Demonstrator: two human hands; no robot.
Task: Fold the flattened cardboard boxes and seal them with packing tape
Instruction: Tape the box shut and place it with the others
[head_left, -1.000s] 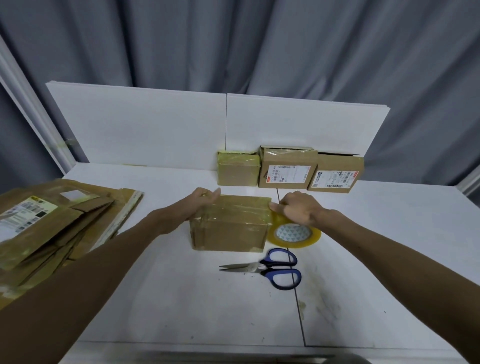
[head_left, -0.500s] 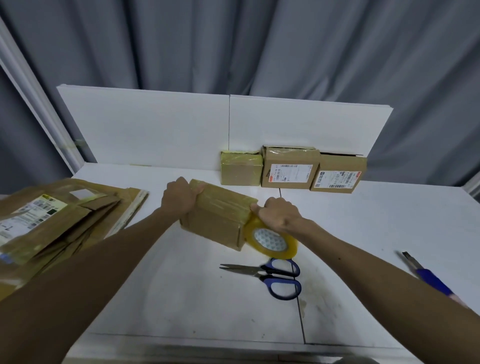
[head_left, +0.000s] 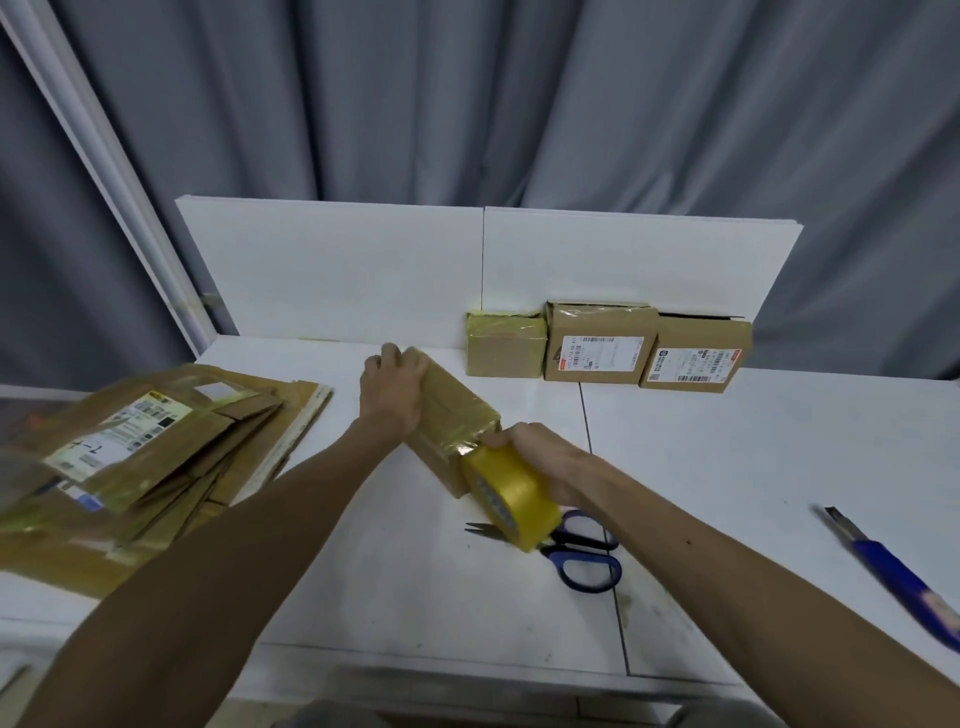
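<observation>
My left hand (head_left: 392, 389) clamps the tilted box (head_left: 457, 415), fingers curled round its far end; my right hand (head_left: 540, 457) grips the tape roll (head_left: 511, 493). Best to pull taut and wrap square.

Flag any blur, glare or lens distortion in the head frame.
Head view: motion blur smears the blue-handled cutter at right and the flattened cardboard stack at left; tape sheen glints on the box in the left hand, beside the tape roll in the right hand; wide-angle stretch at the corners; lighting soft, shadows faint.
</observation>
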